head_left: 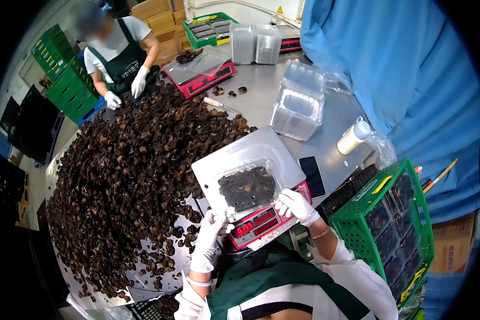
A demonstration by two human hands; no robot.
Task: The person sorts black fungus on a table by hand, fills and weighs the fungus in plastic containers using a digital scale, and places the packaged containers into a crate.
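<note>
A clear plastic tray filled with dark, wrinkled pieces (248, 188) rests on the metal plate of a red scale (269, 140), whose red digits are lit. My left hand (212, 229), in a white glove, is at the tray's near left corner with its fingers bent against the rim. My right hand (296, 207), also gloved, has its fingers closed at the tray's near right corner. Whether either hand pinches the rim is too small to tell. Left of the scale spreads a large heap of dark pieces (117, 176).
A phone (311, 177), stacked clear trays (300, 109) and a bottle (353, 136) lie right of the scale. A green crate (357, 240) with packed trays stands at the right. Across the heap, a gloved co-worker (117, 58) stands near another red scale (200, 80).
</note>
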